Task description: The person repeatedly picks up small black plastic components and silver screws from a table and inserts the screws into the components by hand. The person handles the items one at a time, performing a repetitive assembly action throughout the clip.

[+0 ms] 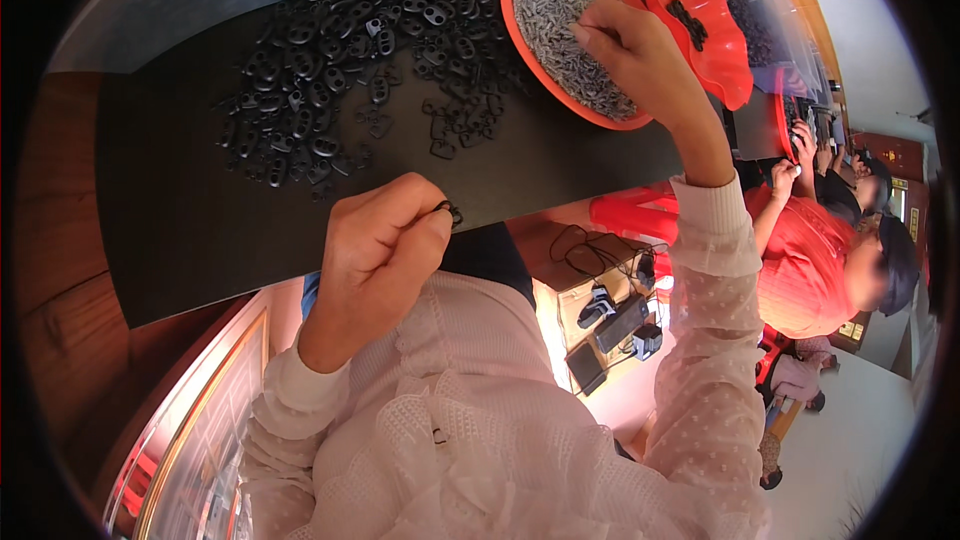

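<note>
My left hand (385, 255) is closed just in front of the near table edge, pinching a small black plastic piece (452, 212) that pokes out past the thumb and forefinger. Most of that piece is hidden by the fingers. Over an orange-red plate (523, 38) heaped with tiny silvery metal pieces (555, 15), perhaps springs, my right hand (640, 60) has its thumb and fingertips pinched together at the heap. What they hold, if anything, is too small to see. A wide pile of black two-holed plastic parts (325, 70) and small black loop-shaped pieces (465, 125) lies on the dark tabletop (180, 210).
A red wavy-rimmed dish (725, 65) with a few black pieces stands right of the plate. Behind the pile is a translucent bin (210, 0). Chargers and phones (622, 325) lie on a lower surface. A person in red (815, 275) works at the right.
</note>
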A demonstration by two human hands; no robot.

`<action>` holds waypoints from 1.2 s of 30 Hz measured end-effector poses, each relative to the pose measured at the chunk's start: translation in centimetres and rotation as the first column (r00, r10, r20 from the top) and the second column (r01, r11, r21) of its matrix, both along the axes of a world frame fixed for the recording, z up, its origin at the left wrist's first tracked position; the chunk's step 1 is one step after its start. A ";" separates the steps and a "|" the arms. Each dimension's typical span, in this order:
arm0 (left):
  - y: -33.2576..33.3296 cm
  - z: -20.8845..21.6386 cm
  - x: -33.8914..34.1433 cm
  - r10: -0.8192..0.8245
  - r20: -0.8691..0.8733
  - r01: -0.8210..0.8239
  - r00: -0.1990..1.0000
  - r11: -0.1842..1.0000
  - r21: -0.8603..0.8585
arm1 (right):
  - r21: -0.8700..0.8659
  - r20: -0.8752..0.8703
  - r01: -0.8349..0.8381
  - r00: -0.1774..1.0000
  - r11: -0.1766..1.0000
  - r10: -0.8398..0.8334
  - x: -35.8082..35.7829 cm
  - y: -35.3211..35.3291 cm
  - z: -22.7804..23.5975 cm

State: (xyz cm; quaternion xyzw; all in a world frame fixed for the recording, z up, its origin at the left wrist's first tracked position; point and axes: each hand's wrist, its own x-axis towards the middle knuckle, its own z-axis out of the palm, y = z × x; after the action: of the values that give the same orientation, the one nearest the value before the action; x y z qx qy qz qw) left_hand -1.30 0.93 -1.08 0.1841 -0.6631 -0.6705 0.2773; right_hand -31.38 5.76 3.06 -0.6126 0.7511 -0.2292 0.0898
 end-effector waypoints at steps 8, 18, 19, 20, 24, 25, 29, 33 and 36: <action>0.2 0.0 0.1 0.015 0.002 -0.015 1.000 1.000 0.025 | 0.151 -0.139 -0.017 0.989 0.988 0.038 0.5 0.6 1.1; 0.1 0.0 -0.1 0.015 0.004 -0.015 1.000 1.000 0.011 | 0.092 -0.074 -0.036 0.996 0.995 0.043 0.1 0.5 0.5; 0.1 0.0 -0.1 0.015 0.008 -0.015 1.000 1.000 0.019 | 0.090 -0.055 -0.036 0.998 0.995 0.041 0.1 0.5 0.5; 0.1 0.1 -0.1 0.015 0.011 -0.015 1.000 1.000 0.027 | 0.105 -0.049 -0.017 0.999 0.994 0.023 0.1 0.6 0.5; 0.0 -0.3 0.1 -0.010 0.035 0.010 0.999 1.000 -0.006 | 0.078 0.047 0.046 0.998 0.996 -0.050 0.3 0.8 0.3; 0.0 -0.4 0.1 -0.011 0.031 0.011 0.999 1.000 -0.006 | 0.050 0.089 0.063 0.994 0.997 -0.067 0.4 0.9 0.3; 0.0 -0.4 0.1 0.000 0.026 0.000 1.000 1.000 0.008 | -0.067 0.212 0.052 0.977 0.996 -0.037 0.4 0.8 0.1; 0.1 -0.2 0.2 0.005 0.026 -0.006 1.000 1.000 0.027 | -0.079 0.286 0.054 0.958 0.995 -0.029 0.9 0.8 0.4; 0.1 0.2 0.0 0.017 0.019 -0.018 1.000 0.997 0.070 | -0.023 0.326 0.084 0.943 0.996 -0.072 1.0 1.1 0.8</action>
State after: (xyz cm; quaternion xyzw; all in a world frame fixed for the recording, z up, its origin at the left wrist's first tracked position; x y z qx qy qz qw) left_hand -1.31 1.05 -0.85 0.2057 -0.6402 -0.6890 0.2705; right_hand -30.41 6.83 3.83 -0.5379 0.7453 -0.3441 0.1916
